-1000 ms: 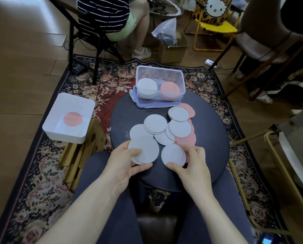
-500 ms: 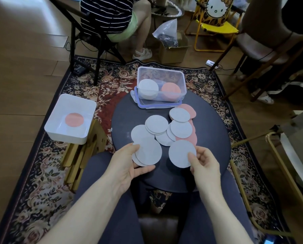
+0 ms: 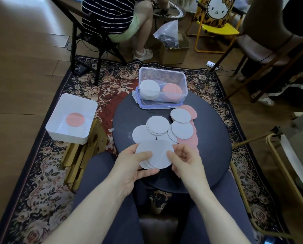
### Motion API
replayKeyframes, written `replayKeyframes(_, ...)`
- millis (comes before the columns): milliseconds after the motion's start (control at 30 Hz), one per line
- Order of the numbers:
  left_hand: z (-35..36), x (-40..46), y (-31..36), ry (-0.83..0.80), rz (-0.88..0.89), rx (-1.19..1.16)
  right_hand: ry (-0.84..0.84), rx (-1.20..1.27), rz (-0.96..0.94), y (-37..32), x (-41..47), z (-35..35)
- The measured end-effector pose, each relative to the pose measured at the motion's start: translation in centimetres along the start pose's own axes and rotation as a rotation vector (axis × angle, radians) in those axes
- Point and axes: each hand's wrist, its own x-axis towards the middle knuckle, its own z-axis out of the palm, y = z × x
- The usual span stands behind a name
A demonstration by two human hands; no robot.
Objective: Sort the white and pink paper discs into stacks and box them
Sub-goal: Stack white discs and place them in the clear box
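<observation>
**Paper discs, sorting in hand**

We hold a small stack of white round paper discs (image 3: 155, 155) between both hands, just above the near edge of the round dark grey counter (image 3: 212, 138). Our left hand (image 3: 134, 166) pinches the stack, thumb on top and fingers beneath; our right hand (image 3: 184, 161) grips its right edge, fingers curled.

Loose on the counter: overlapping white paper discs (image 3: 157, 125), with pink paper discs (image 3: 189, 141) partly under them.

At the far edge: a clear plastic box (image 3: 163, 74) holding a white stack (image 3: 149, 88) and a pink stack (image 3: 172, 91); it seems to sit on its lid.

To the left: a white square tub (image 3: 66, 106) containing one pink disc (image 3: 75, 120).
</observation>
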Motion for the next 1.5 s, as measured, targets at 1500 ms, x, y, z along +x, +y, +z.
replayKeyframes(1500, -0.3, 0.2, 0.6, 0.057, 0.023, -0.084, 0.004, 0.196, 0.015, 0.6, 1.1, -0.7)
